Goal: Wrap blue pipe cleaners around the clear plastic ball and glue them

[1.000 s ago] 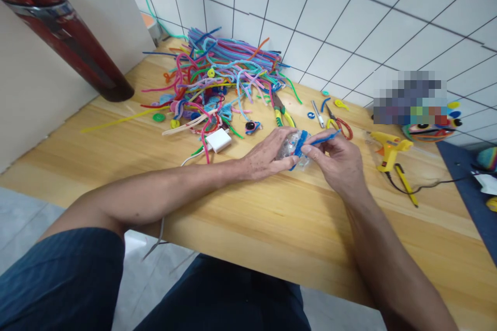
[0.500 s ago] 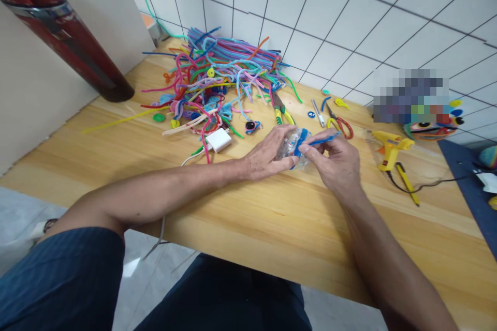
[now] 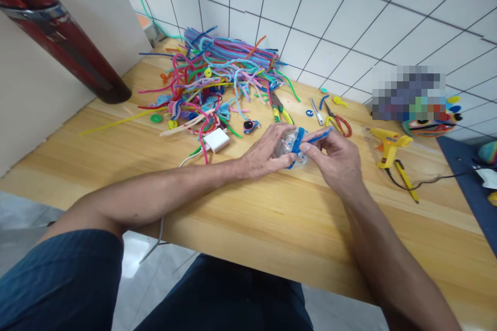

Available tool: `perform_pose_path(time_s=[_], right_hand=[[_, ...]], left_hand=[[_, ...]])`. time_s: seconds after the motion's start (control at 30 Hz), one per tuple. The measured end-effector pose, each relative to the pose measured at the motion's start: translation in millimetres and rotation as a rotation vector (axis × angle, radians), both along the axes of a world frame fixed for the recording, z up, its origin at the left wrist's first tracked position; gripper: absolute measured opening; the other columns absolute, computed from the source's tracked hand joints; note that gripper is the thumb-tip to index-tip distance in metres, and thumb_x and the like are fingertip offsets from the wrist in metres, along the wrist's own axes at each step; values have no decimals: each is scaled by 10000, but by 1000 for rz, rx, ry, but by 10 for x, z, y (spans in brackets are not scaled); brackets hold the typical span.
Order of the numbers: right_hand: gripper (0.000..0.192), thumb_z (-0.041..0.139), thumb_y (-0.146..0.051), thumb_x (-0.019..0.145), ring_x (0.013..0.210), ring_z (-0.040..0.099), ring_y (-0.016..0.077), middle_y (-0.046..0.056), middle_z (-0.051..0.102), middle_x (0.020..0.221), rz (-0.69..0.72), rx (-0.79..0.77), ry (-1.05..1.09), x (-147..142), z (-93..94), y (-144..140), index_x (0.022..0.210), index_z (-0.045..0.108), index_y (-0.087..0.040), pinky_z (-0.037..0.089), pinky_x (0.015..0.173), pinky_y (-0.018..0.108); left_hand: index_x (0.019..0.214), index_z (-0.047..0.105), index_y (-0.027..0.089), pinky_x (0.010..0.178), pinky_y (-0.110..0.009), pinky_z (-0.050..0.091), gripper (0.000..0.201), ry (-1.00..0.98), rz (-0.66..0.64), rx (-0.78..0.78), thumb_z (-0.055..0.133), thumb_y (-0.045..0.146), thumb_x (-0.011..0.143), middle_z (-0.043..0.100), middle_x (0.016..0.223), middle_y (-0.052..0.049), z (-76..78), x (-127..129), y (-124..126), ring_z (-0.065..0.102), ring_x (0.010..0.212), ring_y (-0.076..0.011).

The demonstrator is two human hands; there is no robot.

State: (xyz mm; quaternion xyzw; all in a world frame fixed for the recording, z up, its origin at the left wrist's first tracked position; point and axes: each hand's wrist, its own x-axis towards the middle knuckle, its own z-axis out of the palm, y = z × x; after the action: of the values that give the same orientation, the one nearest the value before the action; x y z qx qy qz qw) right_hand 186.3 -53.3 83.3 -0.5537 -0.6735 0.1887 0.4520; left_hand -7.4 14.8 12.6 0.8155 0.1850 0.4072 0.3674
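My left hand (image 3: pixel 268 152) is wrapped round a clear plastic piece (image 3: pixel 286 144), which looks like part of a bottle, and keeps it on its side just over the table. A fuzzy blue pipe cleaner (image 3: pixel 298 139) runs around the plastic. My right hand (image 3: pixel 337 158) pinches the pipe cleaner between thumb and fingers, and its loose end sticks out to the right above the knuckles. The far side of the plastic is hidden by my hands.
Behind lies a heap of coloured pipe cleaners (image 3: pixel 229 62). A white charger (image 3: pixel 216 140), pliers (image 3: pixel 280 108), red-handled scissors (image 3: pixel 340 123), a yellow glue gun (image 3: pixel 388 146) and a yellow cutter (image 3: pixel 406 181) surround my hands. A red flask (image 3: pixel 66 36) stands at left.
Both hands keep their grip on the plastic piece and pipe cleaner, with only a slight shift of the fingers. The whole view has moved a little.
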Motion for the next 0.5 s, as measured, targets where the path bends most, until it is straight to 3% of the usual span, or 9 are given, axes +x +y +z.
perform_pose_path(time_s=[0.27,0.5], right_hand=[[197,846,-443,861,695,571,179,7,663,808,-23,31,-41,25,-17,8,877,754,-269,486,676,369],[141,833,-373,860,769,582,199,9,648,846,-38,40,-84,49,-19,14,879,733,-276,508,751,388]], left_hand=[[1566,422,251,1250,-656,409,682,5,-12,16,615,540,979,496,1554,-186,-39,12,-1,440,1508,-389],[1569,413,263,1248,-624,445,690,-9,-12,26,623,555,980,472,1565,-176,-62,12,-5,434,1520,-371]])
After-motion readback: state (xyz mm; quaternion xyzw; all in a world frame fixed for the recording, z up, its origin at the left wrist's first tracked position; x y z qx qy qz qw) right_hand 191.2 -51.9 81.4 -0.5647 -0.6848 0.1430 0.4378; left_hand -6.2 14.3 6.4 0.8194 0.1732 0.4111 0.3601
